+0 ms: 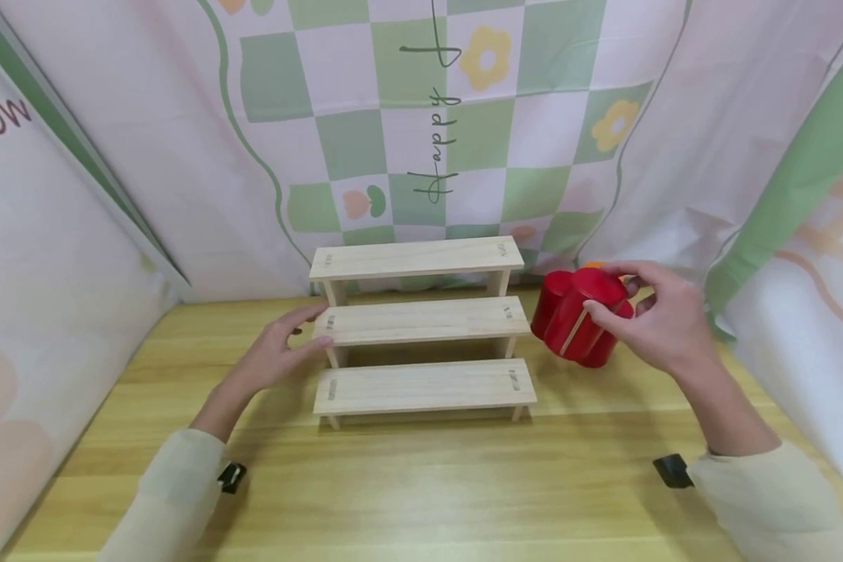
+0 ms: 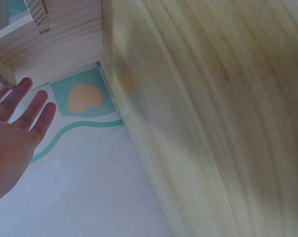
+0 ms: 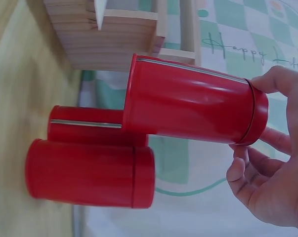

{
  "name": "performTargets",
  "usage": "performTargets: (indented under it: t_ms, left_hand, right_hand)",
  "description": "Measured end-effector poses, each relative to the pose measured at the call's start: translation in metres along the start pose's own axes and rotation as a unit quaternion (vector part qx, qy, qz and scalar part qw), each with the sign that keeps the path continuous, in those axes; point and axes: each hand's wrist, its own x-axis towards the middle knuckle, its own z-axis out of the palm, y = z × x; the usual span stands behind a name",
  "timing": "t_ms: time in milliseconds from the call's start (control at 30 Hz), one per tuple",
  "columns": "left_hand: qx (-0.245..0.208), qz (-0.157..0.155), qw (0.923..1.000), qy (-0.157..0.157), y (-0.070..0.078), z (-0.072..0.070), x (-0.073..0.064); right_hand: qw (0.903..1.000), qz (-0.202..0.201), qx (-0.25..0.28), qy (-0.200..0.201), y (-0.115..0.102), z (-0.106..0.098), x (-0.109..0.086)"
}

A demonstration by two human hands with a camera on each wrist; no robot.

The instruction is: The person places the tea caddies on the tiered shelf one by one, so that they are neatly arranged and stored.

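My right hand (image 1: 663,316) holds a red cylindrical tin (image 3: 193,101) by its lidded end, thumb on one side and fingers on the other. The tin is raised above the tabletop and tilted. Below it, two similar red tins (image 3: 92,173) stand close together on the table, partly hidden behind the held one in the head view. At the left end of a three-step wooden shelf (image 1: 421,320), my left hand (image 1: 277,351) grips the middle board between thumb and forefinger. The other left fingers (image 2: 27,111) extend fairly straight beside the board.
The shelf stands on a wood-grain table (image 1: 421,484), left of the tins. A checkered cloth (image 1: 407,117) hangs close behind it, with white cloth at both sides. Something orange (image 1: 592,264) shows behind the tins. Black wrist mounts (image 1: 673,471) stick out from the sleeves.
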Motion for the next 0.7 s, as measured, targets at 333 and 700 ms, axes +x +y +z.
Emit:
performTargets:
  t_ms: [333,700]
  left_hand:
    - [-0.012,-0.008,0.9998,-0.01,0.001,-0.002,0.0]
    - [-0.006,-0.008,0.9999,-0.014,0.004,-0.004,0.001]
  right_hand:
    - [0.998,-0.012,0.029,0.055,-0.012,-0.002,0.005]
    - [0.9924,-0.024,0.099,0.069,-0.028,0.002,0.009]
